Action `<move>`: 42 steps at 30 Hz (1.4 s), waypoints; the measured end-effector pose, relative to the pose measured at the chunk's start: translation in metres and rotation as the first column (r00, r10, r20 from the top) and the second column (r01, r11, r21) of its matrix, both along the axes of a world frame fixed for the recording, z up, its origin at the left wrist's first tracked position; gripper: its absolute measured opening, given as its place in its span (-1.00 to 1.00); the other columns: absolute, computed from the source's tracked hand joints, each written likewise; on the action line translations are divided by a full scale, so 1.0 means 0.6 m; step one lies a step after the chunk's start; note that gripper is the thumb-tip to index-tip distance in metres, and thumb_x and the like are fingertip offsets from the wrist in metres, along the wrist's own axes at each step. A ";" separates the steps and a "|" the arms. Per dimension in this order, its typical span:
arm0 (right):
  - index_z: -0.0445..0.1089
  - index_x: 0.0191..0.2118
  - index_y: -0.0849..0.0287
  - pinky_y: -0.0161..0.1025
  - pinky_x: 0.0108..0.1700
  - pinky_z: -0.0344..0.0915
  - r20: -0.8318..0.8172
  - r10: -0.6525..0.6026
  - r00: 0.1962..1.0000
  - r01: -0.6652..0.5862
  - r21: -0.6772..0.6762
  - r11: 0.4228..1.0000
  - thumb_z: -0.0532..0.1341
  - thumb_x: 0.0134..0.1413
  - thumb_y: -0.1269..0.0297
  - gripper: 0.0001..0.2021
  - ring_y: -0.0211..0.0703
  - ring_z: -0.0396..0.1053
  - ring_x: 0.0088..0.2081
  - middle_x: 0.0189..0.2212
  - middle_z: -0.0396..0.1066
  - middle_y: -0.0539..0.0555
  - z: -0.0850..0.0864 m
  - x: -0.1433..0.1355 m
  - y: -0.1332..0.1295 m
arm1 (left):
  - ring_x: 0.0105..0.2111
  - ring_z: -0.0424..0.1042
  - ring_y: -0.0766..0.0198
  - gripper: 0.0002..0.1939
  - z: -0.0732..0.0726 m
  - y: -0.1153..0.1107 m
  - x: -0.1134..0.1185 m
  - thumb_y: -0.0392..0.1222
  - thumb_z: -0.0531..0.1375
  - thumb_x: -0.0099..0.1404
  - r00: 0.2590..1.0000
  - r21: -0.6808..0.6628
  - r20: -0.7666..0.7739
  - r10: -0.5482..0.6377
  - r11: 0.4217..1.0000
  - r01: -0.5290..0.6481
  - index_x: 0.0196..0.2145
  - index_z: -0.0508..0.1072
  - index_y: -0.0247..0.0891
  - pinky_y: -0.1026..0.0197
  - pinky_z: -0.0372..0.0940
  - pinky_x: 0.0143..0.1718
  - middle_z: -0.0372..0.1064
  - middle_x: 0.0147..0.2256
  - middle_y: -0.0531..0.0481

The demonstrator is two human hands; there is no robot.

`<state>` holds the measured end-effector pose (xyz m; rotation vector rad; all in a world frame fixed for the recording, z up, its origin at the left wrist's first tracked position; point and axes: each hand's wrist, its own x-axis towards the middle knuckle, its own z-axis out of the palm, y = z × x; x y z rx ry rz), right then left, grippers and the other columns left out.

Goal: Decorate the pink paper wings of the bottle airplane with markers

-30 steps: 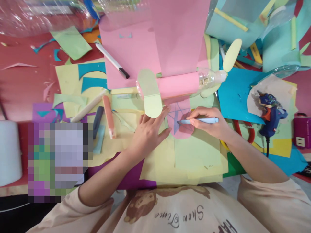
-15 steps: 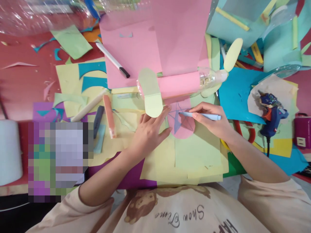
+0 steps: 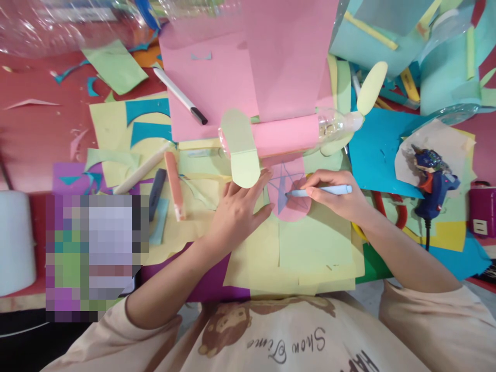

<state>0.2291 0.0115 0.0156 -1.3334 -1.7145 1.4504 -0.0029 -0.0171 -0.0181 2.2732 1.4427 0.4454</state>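
Observation:
My right hand (image 3: pixel 335 194) is closed around a light blue marker (image 3: pixel 341 189). Its tip meets a pink paper piece (image 3: pixel 296 213) with a rounded end, which bears a blue star outline partly coloured in. Flat on the papers, my left hand (image 3: pixel 238 209) has its fingers spread, with fingertips and thumb at the pink piece's left edge. Just beyond both hands lies a plastic bottle (image 3: pixel 337 124) wrapped in pink paper (image 3: pixel 287 134). Pale green rounded paper strips (image 3: pixel 245 168) stick out from it, one hanging over my left fingers.
A blue glue gun (image 3: pixel 436 194) rests on paper at the right, near red scissor handles (image 3: pixel 401 209). A white pen (image 3: pixel 176 93) and several other markers lie left of the bottle. Paper scraps cover much of the red table (image 3: pixel 39 124). Clear plastic (image 3: pixel 77 31) lies at far left.
The marker tip has moved slightly down across the star, and my right hand has shifted down a little with it. My left hand stays in place.

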 end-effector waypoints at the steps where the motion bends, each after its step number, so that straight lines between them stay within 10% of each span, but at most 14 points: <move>1: 0.39 -0.51 0.21 -0.33 -0.49 0.07 -0.005 0.003 1.000 -0.003 0.002 1.000 0.23 0.05 0.35 -0.85 -0.36 0.17 -0.54 -0.56 0.36 -0.03 0.000 0.000 0.000 | 0.08 0.34 -0.07 -0.48 0.000 0.000 0.000 -0.13 0.11 0.35 1.000 0.002 0.002 0.000 1.000 0.000 0.23 0.15 -0.20 -0.04 0.22 0.02 0.29 0.16 -0.21; 42: 0.47 -0.38 0.19 -0.35 -0.47 0.16 -0.003 -0.093 0.996 0.093 0.049 0.994 0.25 0.12 0.27 -0.88 -0.34 0.29 -0.48 -0.48 0.45 -0.01 -0.007 0.002 -0.001 | 0.08 0.36 -0.05 -0.46 -0.004 0.000 -0.002 -0.14 0.12 0.35 1.000 0.018 -0.018 -0.018 1.000 0.018 0.24 0.13 -0.22 -0.02 0.23 0.01 0.30 0.16 -0.21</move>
